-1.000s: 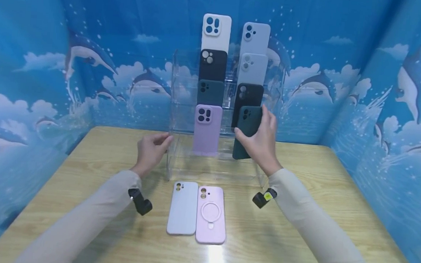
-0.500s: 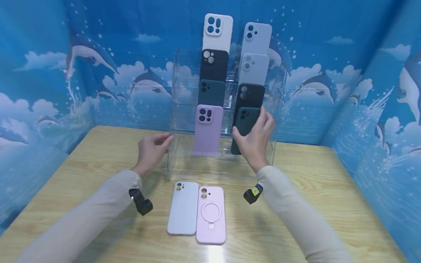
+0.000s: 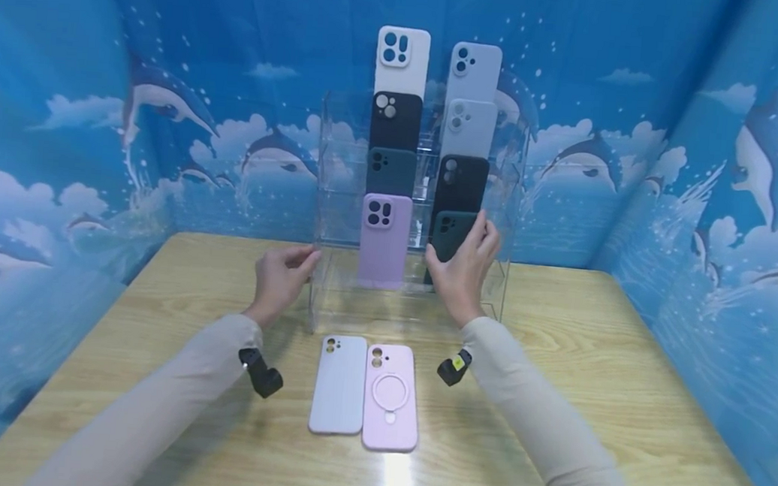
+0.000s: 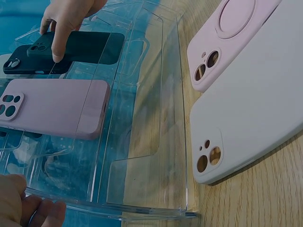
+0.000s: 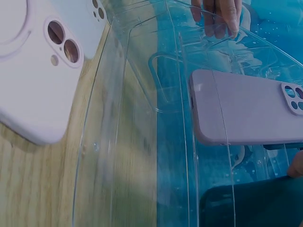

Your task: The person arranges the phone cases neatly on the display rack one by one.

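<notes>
My right hand (image 3: pixel 463 267) grips a dark green phone case (image 3: pixel 448 232) by its long sides, thumb at the left and fingers at the right. The case stands in the front tier of a clear acrylic display stand (image 3: pixel 377 321), in front of a black case (image 3: pixel 461 180). My left hand (image 3: pixel 281 277) pinches the stand's left side edge. Beside the green case, a lilac phone case (image 3: pixel 383 250) sits upright in the same tier. In the left wrist view, the green case (image 4: pixel 90 47) lies behind the stand's clear front lip.
Behind these, white (image 3: pixel 410 79), black (image 3: pixel 395 123), teal (image 3: pixel 394 172) and pale blue cases (image 3: pixel 474 91) stand in the upper tiers. A whitish case (image 3: pixel 338 390) and a pink case with a ring (image 3: pixel 390 424) lie on the wooden table (image 3: pixel 156 279) in front.
My right hand has moved down and slightly left with the green case, which now sits lower in the front tier. The left hand stays at the stand's edge.
</notes>
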`<state>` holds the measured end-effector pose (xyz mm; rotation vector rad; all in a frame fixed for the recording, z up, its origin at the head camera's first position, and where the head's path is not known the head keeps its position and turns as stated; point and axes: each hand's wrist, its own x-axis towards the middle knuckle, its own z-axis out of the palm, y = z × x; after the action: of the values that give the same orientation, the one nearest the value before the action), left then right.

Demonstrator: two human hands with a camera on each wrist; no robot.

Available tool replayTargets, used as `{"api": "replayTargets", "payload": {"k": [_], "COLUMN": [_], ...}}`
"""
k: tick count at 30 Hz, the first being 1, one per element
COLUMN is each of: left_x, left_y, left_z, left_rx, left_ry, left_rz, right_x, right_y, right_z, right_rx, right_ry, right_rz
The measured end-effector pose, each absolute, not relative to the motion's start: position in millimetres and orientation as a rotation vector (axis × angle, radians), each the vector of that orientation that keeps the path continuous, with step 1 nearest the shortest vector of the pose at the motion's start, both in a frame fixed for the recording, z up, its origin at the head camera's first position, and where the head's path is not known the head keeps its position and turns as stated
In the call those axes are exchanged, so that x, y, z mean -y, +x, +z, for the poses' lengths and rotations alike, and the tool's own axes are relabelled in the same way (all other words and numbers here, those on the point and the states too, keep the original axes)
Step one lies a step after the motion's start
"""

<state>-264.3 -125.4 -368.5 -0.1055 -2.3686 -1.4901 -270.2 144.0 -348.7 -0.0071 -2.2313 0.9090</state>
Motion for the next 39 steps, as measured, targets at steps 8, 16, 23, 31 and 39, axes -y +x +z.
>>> {"api": "replayTargets", "payload": {"k": [8, 16, 23, 31, 39], "left_x": [124.7, 124.6, 124.9, 124.5, 125.3], "left_y": [-262.8, -262.8, -263.0, -262.5, -262.8], "left_z": [-367.9, -366.4, -367.8, -367.4, -367.7], "left_rx": [2.385, 2.394, 2.402, 2.398, 2.406], "left_ry": [-0.096, -0.08, -0.078, -0.082, -0.093], "left_rz": [-1.501, -1.504, -1.495, -1.505, -1.492], "right_x": [-140.6, -136.4, -133.8, -131.3, -132.4], "right_y": [-272.8, -273.3, -273.0, -273.0, -267.1], "right_z": [-352.5, -352.5, -353.0, -354.7, -353.7], "right_rx": [2.247, 2.305, 2.306, 2.29, 2.301], "right_ry": [-0.058, -0.128, -0.181, -0.217, -0.209], "right_rz": [0.912, 0.919, 0.915, 0.916, 0.94]}}
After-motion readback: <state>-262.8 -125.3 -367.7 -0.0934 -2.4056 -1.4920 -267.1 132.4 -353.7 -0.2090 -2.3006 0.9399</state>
